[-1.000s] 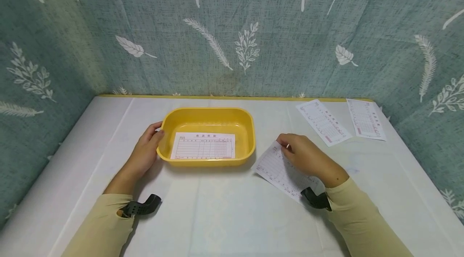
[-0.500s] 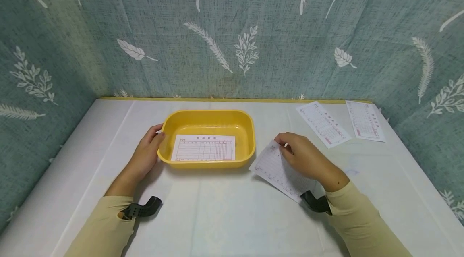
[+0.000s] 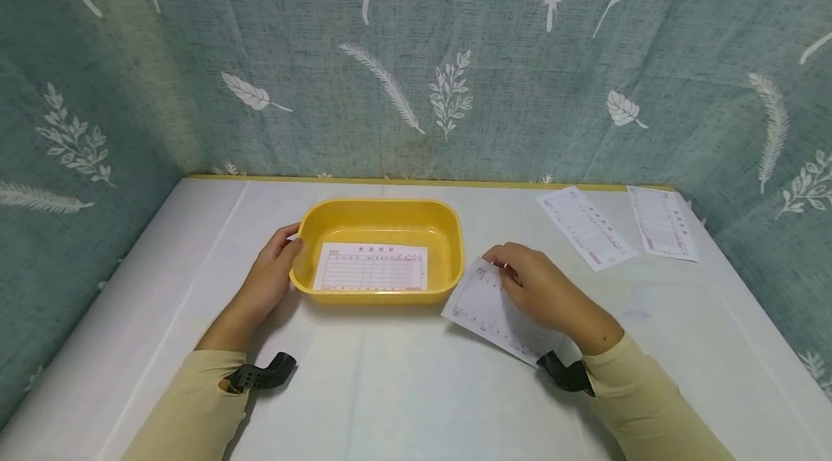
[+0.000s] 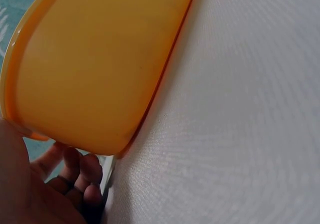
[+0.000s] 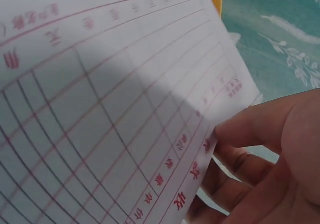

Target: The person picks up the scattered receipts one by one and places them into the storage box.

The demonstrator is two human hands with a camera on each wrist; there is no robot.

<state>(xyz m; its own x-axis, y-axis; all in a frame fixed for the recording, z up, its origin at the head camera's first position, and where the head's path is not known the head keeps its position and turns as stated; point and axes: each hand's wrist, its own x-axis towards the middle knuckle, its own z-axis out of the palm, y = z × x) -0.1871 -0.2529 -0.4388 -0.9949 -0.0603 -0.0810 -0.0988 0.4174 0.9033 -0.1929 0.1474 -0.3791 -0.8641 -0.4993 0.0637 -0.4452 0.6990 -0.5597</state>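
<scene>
A yellow plastic tray point(image 3: 377, 212) stands on the table with a printed receipt slip point(image 3: 372, 266) lying flat inside. At its left end my left hand point(image 3: 265, 280) grips the rim, thumb on the near side; in the left wrist view the fingers point(image 4: 90, 169) curl under the tray's edge. To the right of the tray, my right hand point(image 3: 546, 291) pinches another receipt slip point(image 3: 484, 302) by its upper edge. That slip hangs tilted, its left corner close to the tray's right end. Red print and ruled lines show on the held slip point(image 5: 115, 93) in the right wrist view.
Two more slips lie at the back right of the white table point(image 3: 403, 389): one slanted slip point(image 3: 588, 228) and one slip point(image 3: 663, 222) nearer the corner. A green leaf-patterned cloth point(image 3: 416, 71) hangs behind and along both sides. Each wrist wears a black strap point(image 3: 263, 373).
My right hand has shifted slightly left with its slip, whose corner is now nearer the tray. The left hand keeps its grip on the tray. The whole view has moved a little.
</scene>
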